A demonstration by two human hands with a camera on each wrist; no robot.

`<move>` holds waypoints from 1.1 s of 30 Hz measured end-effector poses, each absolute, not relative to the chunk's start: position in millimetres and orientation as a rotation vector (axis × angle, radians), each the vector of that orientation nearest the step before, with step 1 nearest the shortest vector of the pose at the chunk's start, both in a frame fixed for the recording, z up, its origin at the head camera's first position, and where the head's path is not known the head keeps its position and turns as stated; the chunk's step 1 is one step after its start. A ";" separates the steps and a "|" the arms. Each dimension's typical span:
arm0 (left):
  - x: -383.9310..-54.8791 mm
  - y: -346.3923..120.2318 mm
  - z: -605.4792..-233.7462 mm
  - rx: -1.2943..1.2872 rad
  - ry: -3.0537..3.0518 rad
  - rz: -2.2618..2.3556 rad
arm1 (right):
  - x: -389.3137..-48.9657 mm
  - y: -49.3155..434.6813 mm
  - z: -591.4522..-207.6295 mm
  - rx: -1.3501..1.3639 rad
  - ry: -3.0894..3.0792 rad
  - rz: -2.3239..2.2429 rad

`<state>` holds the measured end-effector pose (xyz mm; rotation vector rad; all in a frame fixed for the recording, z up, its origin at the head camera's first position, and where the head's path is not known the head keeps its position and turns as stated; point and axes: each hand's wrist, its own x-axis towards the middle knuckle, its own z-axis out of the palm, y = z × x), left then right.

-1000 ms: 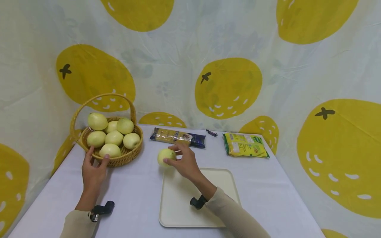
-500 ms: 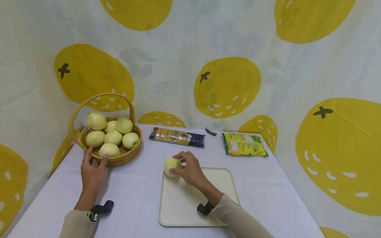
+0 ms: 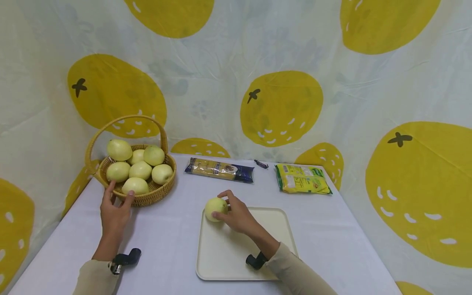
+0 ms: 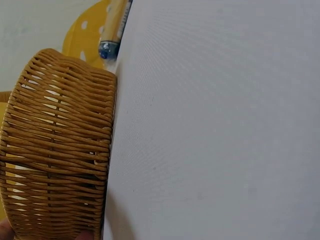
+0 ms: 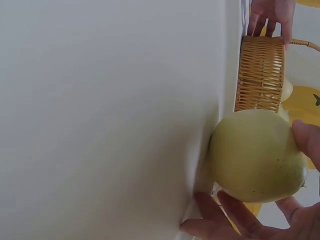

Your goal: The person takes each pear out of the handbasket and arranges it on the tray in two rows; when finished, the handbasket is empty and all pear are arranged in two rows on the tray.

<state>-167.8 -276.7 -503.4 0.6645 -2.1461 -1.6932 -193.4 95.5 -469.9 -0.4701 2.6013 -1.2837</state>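
Observation:
My right hand (image 3: 237, 215) holds a pale yellow-green pear (image 3: 215, 209) between thumb and fingers, over the back left corner of a cream tray (image 3: 225, 262). In the right wrist view the pear (image 5: 255, 155) is low against the tray's surface, its shadow beside it and the fingers around it. My left hand (image 3: 115, 213) grips the front of a wicker basket (image 3: 153, 198), with fingertips at the rim. Several more pears (image 3: 141, 170) lie in the basket. In the left wrist view the woven basket wall (image 4: 60, 145) fills the left side and only fingertips show at the bottom.
Behind the tray lies a long gold and blue packet (image 3: 220, 169). A small dark wrapped piece (image 3: 261, 164) is right of it, and a yellow-green packet (image 3: 303, 179) lies at the back right. A patterned cloth (image 3: 206, 98) hangs behind the white-covered table (image 3: 162, 246).
My right hand has brought the pear rightward and toward me, from behind the tray's back left edge to over its corner, moving little in the last half second. My left hand stays at the basket.

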 end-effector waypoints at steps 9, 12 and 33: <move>-167.1 -279.3 -500.4 0.660 -2.144 -1.698 | -206.2 103.5 -482.4 -0.605 2.519 -1.357; -166.4 -280.3 -499.9 0.657 -2.139 -1.702 | -213.6 102.8 -485.8 -0.625 2.512 -1.383; -167.0 -279.1 -501.9 0.669 -2.159 -1.709 | -251.2 72.3 -489.6 -0.656 2.677 -1.442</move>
